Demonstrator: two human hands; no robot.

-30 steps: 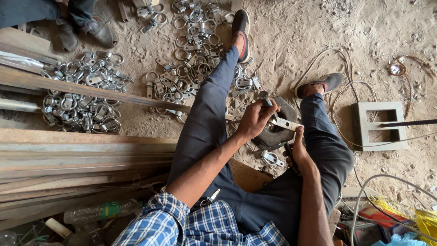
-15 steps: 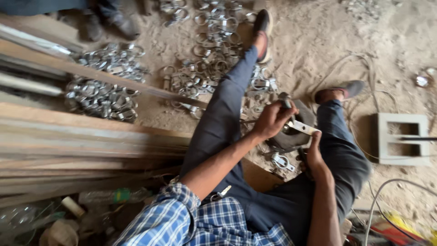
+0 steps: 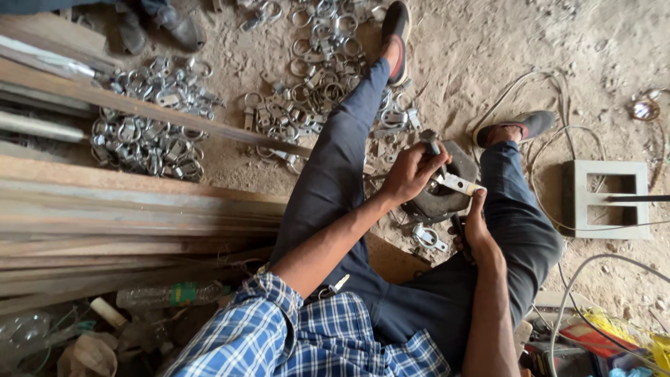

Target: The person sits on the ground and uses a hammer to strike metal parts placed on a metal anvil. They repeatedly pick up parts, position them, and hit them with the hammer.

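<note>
I am looking down at my left hand (image 3: 412,171), whose grip is closing around a small metal tool (image 3: 431,145) that is standing over a dark round block (image 3: 443,199) on the sandy floor (image 3: 488,56) between my legs. My right hand (image 3: 476,230) is pinching the end of a flat metal strip (image 3: 459,183), which is lying across the top of the block, fingers closed on it. A loose metal clamp (image 3: 427,238) is lying just beside the block. Piles of metal rings (image 3: 150,132) are sitting beyond my left leg, and long wooden planks (image 3: 125,209) are lying to my left. A grey hollow block (image 3: 606,199) is standing well apart on my right.
</note>
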